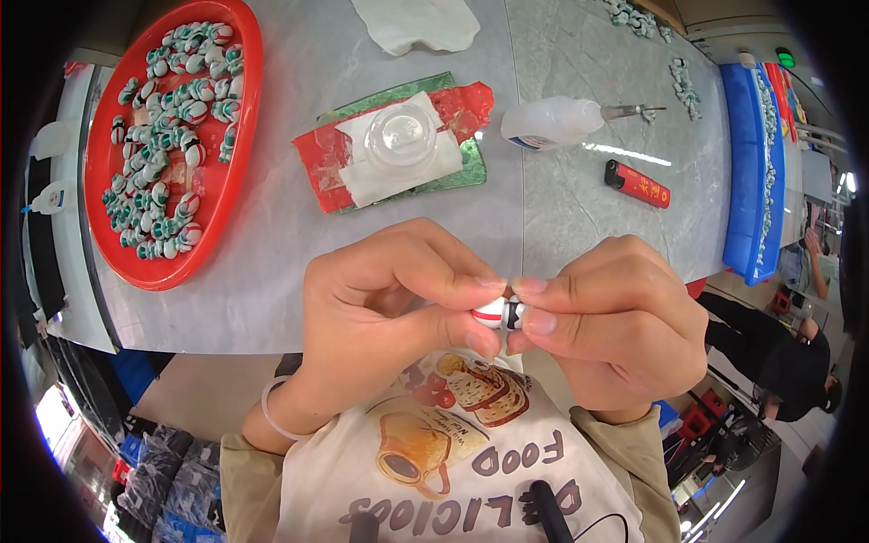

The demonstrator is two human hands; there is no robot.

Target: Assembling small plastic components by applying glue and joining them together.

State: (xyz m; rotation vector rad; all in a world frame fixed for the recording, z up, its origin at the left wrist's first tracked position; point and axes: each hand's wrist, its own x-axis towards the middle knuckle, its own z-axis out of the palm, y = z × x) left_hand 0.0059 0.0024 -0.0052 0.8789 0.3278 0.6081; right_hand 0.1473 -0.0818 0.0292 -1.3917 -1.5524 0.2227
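Between both hands, just past the table's near edge, is a small white figurine [490, 314] with a red stripe and a black band. My left hand [389, 308] pinches its striped white end between thumb and fingers. My right hand [625, 321] grips the other end beside the black band, and its fingertips hide part of it. Beyond the hands, a small clear round dish [400, 136] sits on a folded white cloth [362, 187] over red and green sheets. To its right lies a white squeeze bottle [552, 123] with a thin metal needle tip.
A red oval tray [251, 100] at the left holds many small white, green and red figurines. A red lighter [637, 184] lies at the right. A blue bin [740, 172] stands at the right edge. White cloth [416, 23] and loose green-and-white pieces [685, 89] lie farther back.
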